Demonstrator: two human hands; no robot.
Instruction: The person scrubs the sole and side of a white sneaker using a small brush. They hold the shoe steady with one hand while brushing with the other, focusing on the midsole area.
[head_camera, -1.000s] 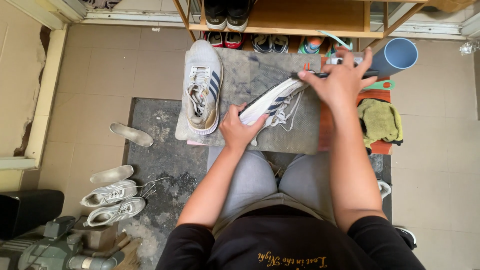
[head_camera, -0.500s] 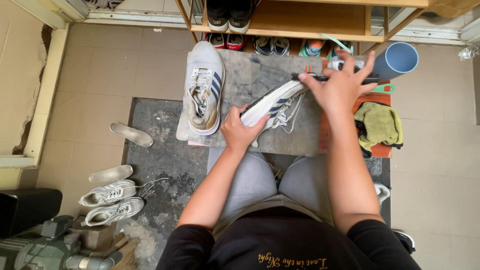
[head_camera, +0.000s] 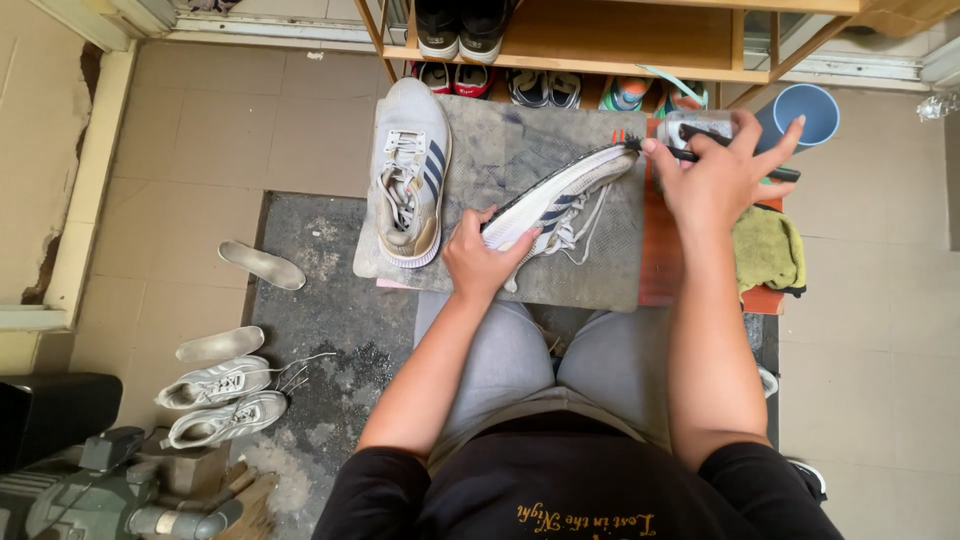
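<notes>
Fingers (head_camera: 480, 235): left hand (head_camera: 478, 262) clamps tilted white sneaker (head_camera: 560, 193)'s heel
Right hand (head_camera: 715, 175): pinches black brush (head_camera: 730, 158), bristles at toe
Left: second sneaker (head_camera: 408, 170)

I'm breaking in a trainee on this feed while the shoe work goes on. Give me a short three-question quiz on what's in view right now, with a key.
1. True or false: the left hand grips the heel end of the sneaker that lies tilted on its side on the grey mat.
2. Which does the right hand hold? A) the dark brush B) the blue cup C) the yellow-green cloth
3. Fill in: the second sneaker stands upright on the mat, to the person's ____.

Key
1. True.
2. A; its bristle end is at the toe of the tilted sneaker.
3. Left.
</notes>
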